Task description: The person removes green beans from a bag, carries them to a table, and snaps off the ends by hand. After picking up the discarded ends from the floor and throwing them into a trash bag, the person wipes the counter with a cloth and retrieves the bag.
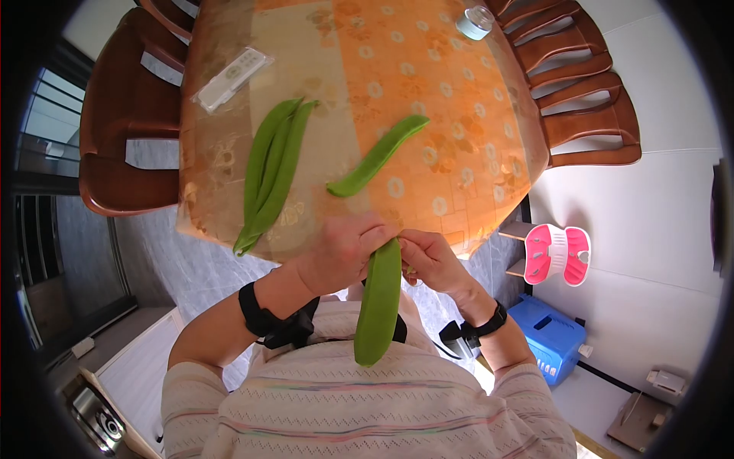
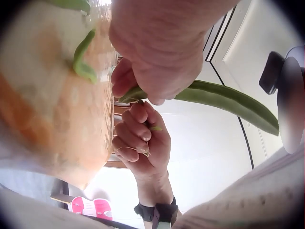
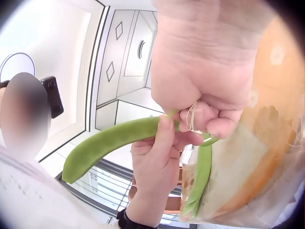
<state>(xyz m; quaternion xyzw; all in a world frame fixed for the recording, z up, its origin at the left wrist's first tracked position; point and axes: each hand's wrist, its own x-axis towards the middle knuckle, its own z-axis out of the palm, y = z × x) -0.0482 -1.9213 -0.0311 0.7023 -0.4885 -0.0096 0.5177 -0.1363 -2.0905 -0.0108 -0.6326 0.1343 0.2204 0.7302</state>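
A broad green bean pod [image 1: 378, 314] juts toward the person's chest, pinched between thumb and fingers of the left hand [image 1: 348, 249]. At the pod's table-side end, the right hand [image 1: 432, 260] has its thumb and index finger right at the tip. Thin pale strings [image 3: 192, 116] loop across the right hand's curled fingers, and a small green scrap [image 2: 155, 128] pokes out between them. On the table beyond the hands lies a curved single pod [image 1: 378, 157]. Several more pods [image 1: 274, 164] lie together to its left.
A patterned orange and beige cloth covers the table [image 1: 451, 153]. A white remote in clear wrap [image 1: 233, 79] and a small jar [image 1: 475, 23] lie farther back. Brown chairs [image 1: 130, 115] flank both sides. At right are a pink-and-white seat [image 1: 558, 255] and a blue stool [image 1: 547, 336].
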